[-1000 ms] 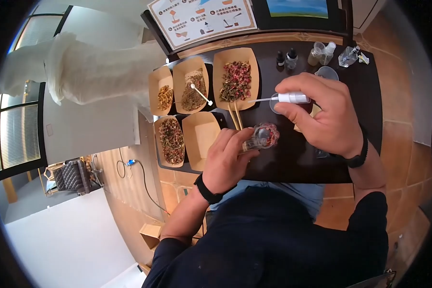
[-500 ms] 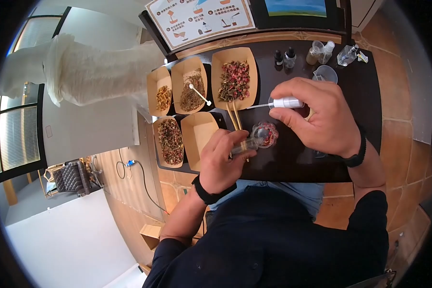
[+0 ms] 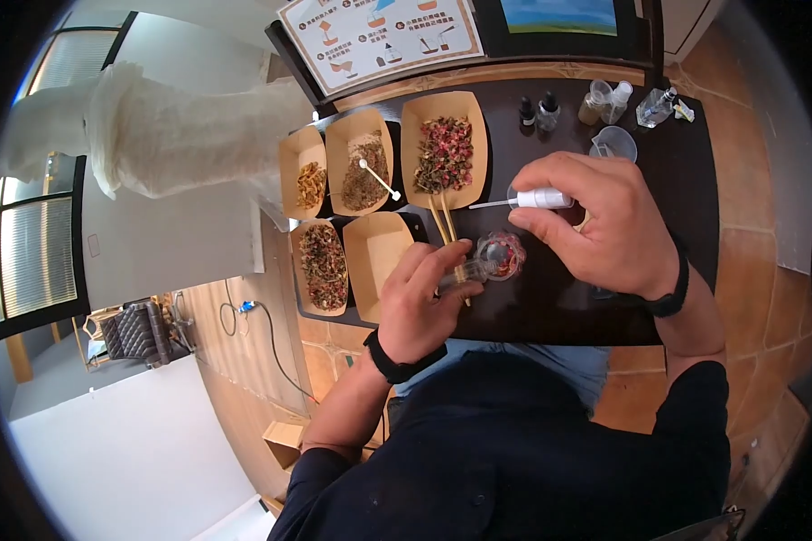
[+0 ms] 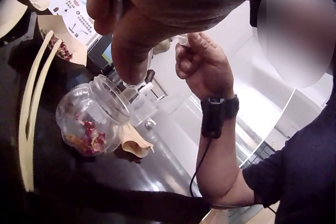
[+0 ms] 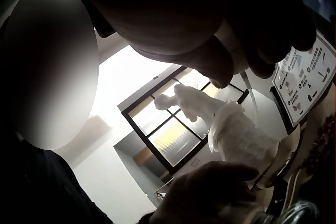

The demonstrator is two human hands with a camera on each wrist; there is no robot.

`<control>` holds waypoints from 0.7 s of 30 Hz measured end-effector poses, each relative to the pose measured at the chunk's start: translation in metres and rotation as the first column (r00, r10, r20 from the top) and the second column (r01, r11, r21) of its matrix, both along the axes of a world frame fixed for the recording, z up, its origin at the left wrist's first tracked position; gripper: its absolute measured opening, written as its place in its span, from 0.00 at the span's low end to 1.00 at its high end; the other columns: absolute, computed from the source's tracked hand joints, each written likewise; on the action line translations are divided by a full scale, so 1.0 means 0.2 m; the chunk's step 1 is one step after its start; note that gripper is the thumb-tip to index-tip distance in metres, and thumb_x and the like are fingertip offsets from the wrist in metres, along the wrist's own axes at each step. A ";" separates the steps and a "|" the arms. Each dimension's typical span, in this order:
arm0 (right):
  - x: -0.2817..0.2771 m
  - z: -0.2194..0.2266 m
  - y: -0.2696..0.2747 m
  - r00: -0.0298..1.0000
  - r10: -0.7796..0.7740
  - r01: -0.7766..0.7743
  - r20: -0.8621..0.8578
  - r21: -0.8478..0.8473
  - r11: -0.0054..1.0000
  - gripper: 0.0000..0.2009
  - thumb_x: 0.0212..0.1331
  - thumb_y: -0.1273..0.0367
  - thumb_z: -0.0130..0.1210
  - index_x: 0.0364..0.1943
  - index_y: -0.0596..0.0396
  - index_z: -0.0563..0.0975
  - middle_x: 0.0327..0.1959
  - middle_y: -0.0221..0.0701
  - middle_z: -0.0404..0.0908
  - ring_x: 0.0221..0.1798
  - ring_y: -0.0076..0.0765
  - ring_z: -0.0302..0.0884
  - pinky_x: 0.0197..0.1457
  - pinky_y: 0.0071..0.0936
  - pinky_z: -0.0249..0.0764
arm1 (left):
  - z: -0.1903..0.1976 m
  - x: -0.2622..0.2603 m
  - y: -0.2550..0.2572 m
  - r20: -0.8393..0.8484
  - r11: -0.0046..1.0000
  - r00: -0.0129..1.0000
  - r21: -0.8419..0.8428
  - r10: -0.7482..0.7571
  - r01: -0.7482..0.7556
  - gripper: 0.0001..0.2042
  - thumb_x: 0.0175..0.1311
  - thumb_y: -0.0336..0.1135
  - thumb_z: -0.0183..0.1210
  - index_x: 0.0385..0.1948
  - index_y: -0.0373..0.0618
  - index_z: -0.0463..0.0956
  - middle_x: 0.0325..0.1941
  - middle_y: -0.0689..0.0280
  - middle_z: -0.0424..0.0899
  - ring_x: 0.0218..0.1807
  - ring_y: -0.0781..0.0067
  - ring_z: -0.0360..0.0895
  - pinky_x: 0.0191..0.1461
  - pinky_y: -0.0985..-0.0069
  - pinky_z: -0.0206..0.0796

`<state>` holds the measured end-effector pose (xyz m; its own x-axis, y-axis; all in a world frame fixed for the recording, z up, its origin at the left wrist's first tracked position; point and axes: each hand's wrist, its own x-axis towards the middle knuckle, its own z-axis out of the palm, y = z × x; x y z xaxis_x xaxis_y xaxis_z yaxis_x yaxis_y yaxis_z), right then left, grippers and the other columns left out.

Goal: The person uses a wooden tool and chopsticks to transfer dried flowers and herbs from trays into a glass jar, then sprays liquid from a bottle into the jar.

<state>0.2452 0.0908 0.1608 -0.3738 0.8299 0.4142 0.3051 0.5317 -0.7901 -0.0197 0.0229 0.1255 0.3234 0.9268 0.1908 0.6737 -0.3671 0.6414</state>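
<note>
Dark wood makes up the table (image 3: 550, 311), which stands on a tiled floor, with a white sculpted figure (image 3: 167, 135) at the far left. Next come five kraft paper trays (image 3: 370, 252): four hold dried petals and herbs, one has a small white spoon (image 3: 378, 178) lying in it, and the near one is bare. A pair of light wooden tongs (image 3: 444, 221) lies just right of them. The person's left hand (image 3: 419, 302) has its fingers curled round the neck of a small clear glass bottle (image 3: 494, 257), holding it tilted on its side near the table's middle, mouth towards the right; the left wrist view shows dried rose petals (image 4: 89, 137) gathered in its belly. Compared with a second earlier, the bottle has slid slightly towards the person and the left hand sits lower. The right hand (image 3: 604, 225) pinches a white spray pump (image 3: 543, 198) whose thin dip tube points left, above and just beyond the bottle; it has dropped closer to the mouth, which suggests the two are being lined up, though the tube is not yet inside. Small dropper bottles (image 3: 539, 110), a clear plastic cup (image 3: 613, 142) and a little spray bottle (image 3: 654, 105) stand along the far right edge.
</note>
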 end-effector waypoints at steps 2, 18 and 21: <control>0.00 0.00 0.00 1.000 0.000 0.000 -0.007 0.005 1.000 0.12 0.61 0.72 0.72 0.46 0.58 0.83 0.35 0.42 0.87 0.35 0.51 0.88 0.36 0.38 0.79 | 0.01 0.01 -0.01 0.037 1.000 0.999 -0.013 0.024 -0.024 0.31 0.51 0.24 0.82 0.60 0.39 0.82 0.44 0.58 0.88 0.47 0.65 0.89 0.51 0.70 0.81; 0.01 0.02 -0.01 0.996 0.083 -0.083 -0.016 -0.019 0.996 0.11 0.61 0.75 0.69 0.46 0.60 0.84 0.38 0.43 0.86 0.38 0.54 0.86 0.40 0.40 0.79 | -0.07 -0.08 0.01 0.625 0.887 0.693 -0.460 0.358 -0.043 0.23 0.72 0.26 0.71 0.66 0.34 0.76 0.59 0.60 0.88 0.59 0.71 0.86 0.66 0.73 0.78; 0.01 0.03 -0.01 0.996 0.082 -0.083 -0.028 -0.031 0.996 0.11 0.60 0.75 0.69 0.46 0.59 0.84 0.38 0.43 0.86 0.38 0.55 0.86 0.40 0.40 0.79 | -0.07 -0.09 0.01 0.633 0.874 0.672 -0.485 0.384 -0.043 0.24 0.72 0.26 0.71 0.66 0.33 0.75 0.59 0.59 0.88 0.59 0.71 0.86 0.66 0.73 0.78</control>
